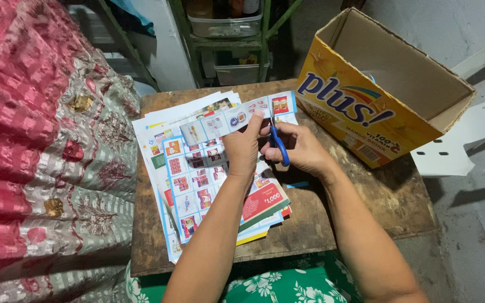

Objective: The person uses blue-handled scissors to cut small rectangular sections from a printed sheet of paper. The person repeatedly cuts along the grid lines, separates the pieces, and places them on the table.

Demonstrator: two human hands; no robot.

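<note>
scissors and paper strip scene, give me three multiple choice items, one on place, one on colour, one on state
1. Where does the cardboard box stand?
A. on the far right part of the wooden table
B. on the floor under the table
C. on the person's lap

2. What colour are the handles of the scissors?
A. red
B. blue
C. green

3. How is the paper strip held?
A. it lies flat on the stack of printed sheets, untouched
B. it is rolled up inside the box
C. the left hand pinches it above the stack while the right hand grips the scissors at it

Answers:
1 A, the box sits on the tabletop's far right, open side up.
2 B, a blue handle shows between the right hand's fingers.
3 C, the left hand's fingers are on the strip, raised above the sheets.
</note>
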